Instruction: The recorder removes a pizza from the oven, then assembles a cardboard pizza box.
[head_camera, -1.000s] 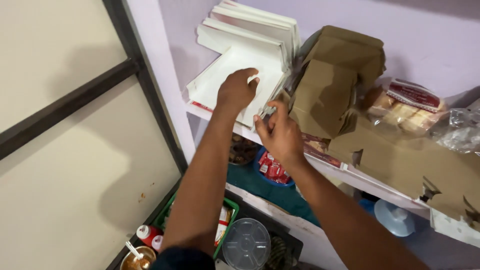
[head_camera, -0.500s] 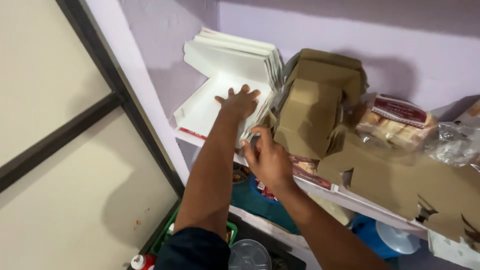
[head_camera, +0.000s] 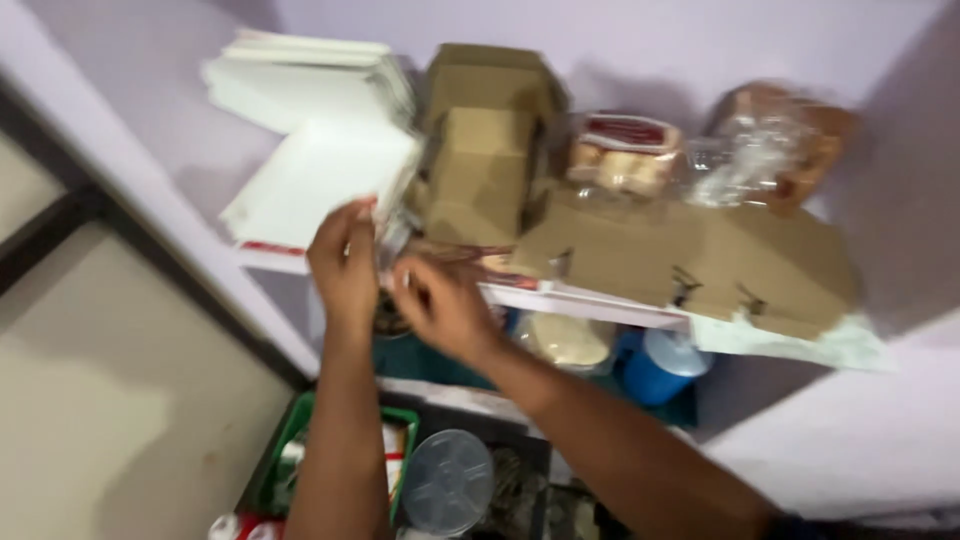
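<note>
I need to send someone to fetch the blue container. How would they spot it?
Find the white shelf against the lilac wall. Under its front edge, right of the right hand, sits the blue container. It is the only bright blue thing there.

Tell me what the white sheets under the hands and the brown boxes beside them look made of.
White sheets: likely matte paperboard; flat, stiff, stacked with thin edges showing. Brown boxes: apparently plain cardboard; dull tan, folded flaps and creases. Blur leaves the finer texture unclear.
</note>
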